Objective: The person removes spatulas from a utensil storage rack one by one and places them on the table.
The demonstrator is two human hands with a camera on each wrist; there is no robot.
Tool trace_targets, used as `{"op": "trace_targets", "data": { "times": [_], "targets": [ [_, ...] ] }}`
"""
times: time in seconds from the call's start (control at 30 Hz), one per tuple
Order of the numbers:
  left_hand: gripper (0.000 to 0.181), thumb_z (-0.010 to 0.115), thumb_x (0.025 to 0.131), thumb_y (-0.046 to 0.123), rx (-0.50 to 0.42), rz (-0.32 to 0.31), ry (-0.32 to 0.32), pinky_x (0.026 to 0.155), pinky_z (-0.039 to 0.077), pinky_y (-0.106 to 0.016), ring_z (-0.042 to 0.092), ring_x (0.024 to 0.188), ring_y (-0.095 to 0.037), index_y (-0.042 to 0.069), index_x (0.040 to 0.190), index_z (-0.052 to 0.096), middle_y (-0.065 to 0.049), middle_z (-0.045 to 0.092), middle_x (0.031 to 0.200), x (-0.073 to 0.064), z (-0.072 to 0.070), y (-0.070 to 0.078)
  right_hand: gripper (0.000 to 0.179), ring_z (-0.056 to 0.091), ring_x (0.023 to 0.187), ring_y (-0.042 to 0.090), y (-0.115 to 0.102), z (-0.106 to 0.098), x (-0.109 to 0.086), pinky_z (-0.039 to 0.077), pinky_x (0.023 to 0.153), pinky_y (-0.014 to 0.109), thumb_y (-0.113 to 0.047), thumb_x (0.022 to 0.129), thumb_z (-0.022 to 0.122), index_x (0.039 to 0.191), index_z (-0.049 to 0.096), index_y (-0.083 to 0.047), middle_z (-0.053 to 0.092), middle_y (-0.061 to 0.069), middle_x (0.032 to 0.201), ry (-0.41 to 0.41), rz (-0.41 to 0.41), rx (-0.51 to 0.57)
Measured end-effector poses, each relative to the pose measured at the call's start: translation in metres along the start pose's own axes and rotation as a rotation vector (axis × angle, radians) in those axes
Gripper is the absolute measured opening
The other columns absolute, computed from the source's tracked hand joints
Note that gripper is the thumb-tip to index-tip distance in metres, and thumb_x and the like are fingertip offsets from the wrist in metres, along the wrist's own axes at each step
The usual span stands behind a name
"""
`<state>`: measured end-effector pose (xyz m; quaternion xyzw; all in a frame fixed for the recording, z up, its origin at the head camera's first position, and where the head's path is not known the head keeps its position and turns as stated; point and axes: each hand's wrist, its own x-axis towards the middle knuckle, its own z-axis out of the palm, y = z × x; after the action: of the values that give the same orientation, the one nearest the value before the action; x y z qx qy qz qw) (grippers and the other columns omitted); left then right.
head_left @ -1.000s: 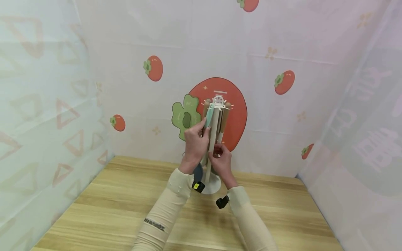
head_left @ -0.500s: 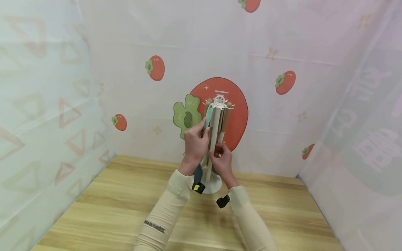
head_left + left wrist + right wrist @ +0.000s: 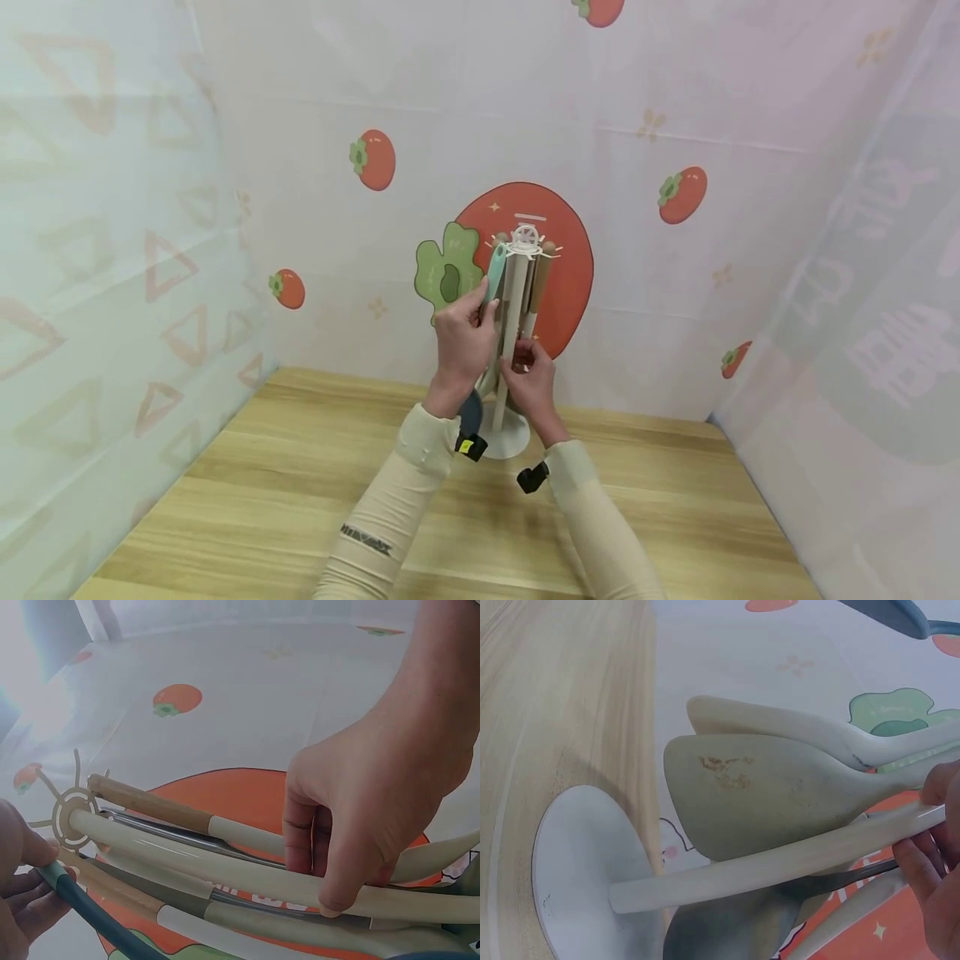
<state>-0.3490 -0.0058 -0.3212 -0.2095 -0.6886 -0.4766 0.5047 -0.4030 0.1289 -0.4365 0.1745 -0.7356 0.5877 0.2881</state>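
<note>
A white utensil stand (image 3: 512, 321) with a hooked ring (image 3: 523, 248) on top and a round base (image 3: 585, 870) stands on the table. My right hand (image 3: 531, 379) grips its pole (image 3: 232, 859) partway up, thumb on one side and fingers on the other. Beside the ring, my left hand (image 3: 461, 342) pinches the teal handle (image 3: 495, 271) of a blue cooking utensil near its upper end. That utensil's dark blue, rounded head (image 3: 892, 613) hangs apart from the stand. The handle's hanging hole sits just left of the ring in the head view.
Several utensils with wooden and pale handles hang around the pole, including a stained beige turner (image 3: 765, 795) and a pale-handled one (image 3: 150, 801). A wooden table (image 3: 337, 467) lies below. A patterned backdrop (image 3: 300, 167) rises close behind the stand.
My left hand and the blue utensil have shifted slightly left, so the handle's top no longer overlaps the ring as before. My right hand keeps its place on the pole.
</note>
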Motion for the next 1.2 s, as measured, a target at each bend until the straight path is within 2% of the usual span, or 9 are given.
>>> {"op": "trace_targets", "data": {
  "times": [0.27,0.37,0.53,0.6,0.83,0.93,1.2],
  "targets": [
    [0.035,0.072,0.093,0.0,-0.016,-0.001,-0.004,0.073,0.063,-0.034,0.075,0.098,-0.029,-0.007,0.127,0.067,-0.024,0.07,0.119,0.0,-0.006,-0.001,0.025,0.066,0.081,0.03,0.002,0.003,0.001,0.054,0.065,0.023,0.004,0.085,0.077,0.107,0.065,0.003,0.068,0.021,0.099,0.019,-0.006,0.001],
    [0.034,0.072,0.092,-0.001,-0.004,0.0,-0.001,0.07,0.063,-0.034,0.076,0.092,-0.028,-0.007,0.126,0.067,-0.023,0.072,0.117,-0.001,-0.008,-0.001,0.026,0.066,0.081,0.038,-0.002,0.003,0.001,0.056,0.065,0.031,0.007,0.084,0.076,0.108,0.065,0.008,0.067,0.025,0.099,0.023,-0.021,-0.006],
    [0.034,0.073,0.091,-0.002,0.034,0.014,0.019,0.064,0.062,-0.035,0.076,0.08,-0.026,-0.007,0.124,0.068,-0.022,0.074,0.111,-0.002,-0.013,-0.003,0.026,0.066,0.082,0.044,-0.029,-0.001,-0.004,0.057,0.066,0.038,0.011,0.084,0.073,0.107,0.063,0.015,0.066,0.031,0.099,0.001,-0.031,0.001],
    [0.034,0.073,0.09,-0.003,0.046,0.016,0.024,0.065,0.062,-0.035,0.076,0.081,-0.026,-0.007,0.124,0.069,-0.021,0.075,0.109,-0.003,-0.015,-0.005,0.026,0.065,0.081,0.043,-0.038,-0.003,-0.006,0.058,0.066,0.037,0.011,0.084,0.072,0.107,0.062,0.016,0.066,0.032,0.099,-0.005,-0.03,0.004],
    [0.034,0.073,0.09,-0.003,0.067,0.012,0.01,0.07,0.063,-0.034,0.076,0.09,-0.029,-0.007,0.124,0.069,-0.021,0.075,0.11,-0.005,-0.022,-0.009,0.025,0.066,0.083,0.044,-0.042,-0.005,-0.008,0.058,0.067,0.041,0.011,0.085,0.072,0.106,0.061,0.017,0.065,0.033,0.098,-0.012,-0.045,0.01],
    [0.034,0.072,0.09,-0.004,0.06,-0.007,0.002,0.071,0.064,-0.034,0.076,0.092,-0.03,-0.007,0.124,0.069,-0.022,0.074,0.111,-0.005,-0.025,-0.011,0.025,0.066,0.083,0.045,-0.042,-0.006,-0.008,0.059,0.068,0.039,0.012,0.085,0.072,0.106,0.061,0.018,0.065,0.033,0.098,-0.02,-0.049,0.011],
    [0.033,0.073,0.088,-0.006,0.047,-0.045,0.012,0.068,0.064,-0.035,0.075,0.084,-0.032,-0.007,0.121,0.07,-0.023,0.074,0.102,-0.007,-0.036,-0.017,0.025,0.065,0.085,0.046,-0.045,-0.006,-0.007,0.057,0.068,0.035,0.011,0.086,0.072,0.107,0.061,0.018,0.064,0.034,0.1,-0.04,-0.023,0.01]
  ]
}}
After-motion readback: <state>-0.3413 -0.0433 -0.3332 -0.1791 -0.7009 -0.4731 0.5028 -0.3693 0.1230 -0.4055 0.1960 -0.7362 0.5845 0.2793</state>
